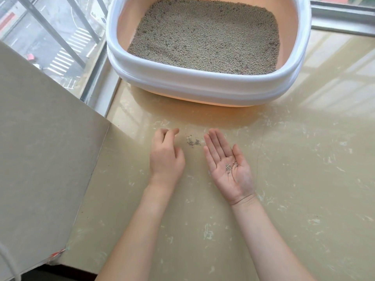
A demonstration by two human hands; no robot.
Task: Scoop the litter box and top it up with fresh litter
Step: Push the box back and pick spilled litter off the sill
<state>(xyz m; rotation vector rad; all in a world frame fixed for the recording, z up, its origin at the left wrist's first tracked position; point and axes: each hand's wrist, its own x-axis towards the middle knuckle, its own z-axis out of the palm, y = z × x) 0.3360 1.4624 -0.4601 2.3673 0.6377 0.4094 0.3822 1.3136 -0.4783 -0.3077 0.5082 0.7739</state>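
The litter box [203, 86], white-rimmed with a peach inside, stands on the floor ahead, filled with grey-brown litter [205, 37] lying fairly level. A small cluster of spilled litter grains [193, 142] lies on the tile between my hands. My left hand [165, 157] hovers palm down just left of the grains, fingers loosely curled, holding nothing. Turned palm up to the right of them, my right hand [228, 165] lies flat with straight fingers and a few grains resting in the palm.
A beige panel or wall [40, 149] rises along the left. Behind it a window [50, 37] with metal bars looks down on a street. The glossy beige marble floor [304, 179] spreads to the right, and a window frame [343, 19] runs behind the box.
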